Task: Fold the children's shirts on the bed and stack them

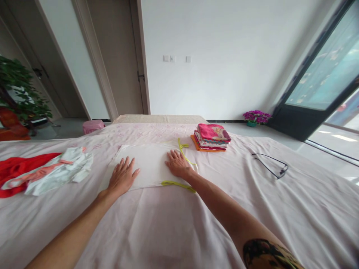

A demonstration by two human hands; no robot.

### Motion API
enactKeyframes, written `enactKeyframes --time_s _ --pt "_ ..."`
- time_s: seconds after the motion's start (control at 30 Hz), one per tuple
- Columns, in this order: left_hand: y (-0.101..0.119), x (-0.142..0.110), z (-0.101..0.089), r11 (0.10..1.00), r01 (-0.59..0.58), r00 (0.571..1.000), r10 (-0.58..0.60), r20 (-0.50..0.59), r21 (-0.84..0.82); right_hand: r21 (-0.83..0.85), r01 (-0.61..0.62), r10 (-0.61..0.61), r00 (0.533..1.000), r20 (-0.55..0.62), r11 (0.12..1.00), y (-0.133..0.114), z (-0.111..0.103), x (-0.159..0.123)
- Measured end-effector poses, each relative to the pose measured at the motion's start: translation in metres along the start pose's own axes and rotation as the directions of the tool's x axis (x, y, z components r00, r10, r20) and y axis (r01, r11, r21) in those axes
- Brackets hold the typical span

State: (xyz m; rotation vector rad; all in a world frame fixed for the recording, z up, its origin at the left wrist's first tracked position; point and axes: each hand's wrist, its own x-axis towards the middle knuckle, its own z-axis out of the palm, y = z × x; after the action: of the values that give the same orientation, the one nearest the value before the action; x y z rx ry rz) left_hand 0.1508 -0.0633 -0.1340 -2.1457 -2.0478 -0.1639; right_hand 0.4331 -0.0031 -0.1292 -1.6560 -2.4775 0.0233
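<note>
A white garment with yellow-green trim, seemingly a sleeveless top (148,164), lies flat on the pale pink sheet (162,224). My left hand (122,176) rests on its left end, fingers spread. Flat on the right end, by the trimmed openings, is my right hand (178,163), its fingers stretched out too. Neither hand grips the cloth. Just beyond my right hand stands a stack of folded clothes (213,138), with a bright pink piece on top and orange at the bottom.
Loose red cloth (17,172) and a white garment with coral-pink parts (75,164) lie rumpled at the left. Black-framed glasses (273,166) sit on the sheet at the right. Beyond the sheet are a pink stool (93,126) and purple flowers (256,116).
</note>
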Motion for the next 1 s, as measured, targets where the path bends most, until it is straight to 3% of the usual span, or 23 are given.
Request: enactKeyframes --time_s 0.13,0.33,0.5,0.6,0.7,0.77,1.0 --pt "-0.015 -0.010 0.017 0.999 -0.037 0.999 0.037 0.035 -0.019 0.000 0.009 -0.009 0.999 0.054 1.000 0.013 -0.002 -0.034" --pt "-0.054 -0.023 0.029 0.999 -0.024 1.000 0.025 -0.001 0.042 -0.039 -0.035 0.037 0.998 0.041 0.999 0.059 -0.017 -0.087" --pt "-0.053 -0.029 0.027 0.998 -0.008 0.998 0.012 -0.054 0.061 -0.011 -0.038 0.039 0.999 0.028 0.999 0.077 -0.028 -0.105" --pt "-0.050 -0.031 0.024 0.999 -0.019 0.989 0.025 -0.147 0.036 0.060 -0.037 0.042 0.996 -0.078 0.997 0.077 -0.031 -0.110" --pt "-0.049 -0.032 0.019 0.990 -0.137 0.965 0.124 -0.232 -0.042 0.152 0.018 0.013 0.979 -0.202 0.988 0.078 -0.035 -0.117" --pt "-0.048 -0.032 0.016 0.964 -0.236 0.942 0.197 -0.273 -0.120 0.176 0.071 -0.030 0.974 -0.225 0.982 0.080 -0.040 -0.125" --pt "-0.027 -0.038 0.009 0.845 -0.455 0.875 0.367 -0.316 -0.280 0.089 0.213 -0.203 0.973 -0.112 0.973 0.082 -0.057 -0.154"
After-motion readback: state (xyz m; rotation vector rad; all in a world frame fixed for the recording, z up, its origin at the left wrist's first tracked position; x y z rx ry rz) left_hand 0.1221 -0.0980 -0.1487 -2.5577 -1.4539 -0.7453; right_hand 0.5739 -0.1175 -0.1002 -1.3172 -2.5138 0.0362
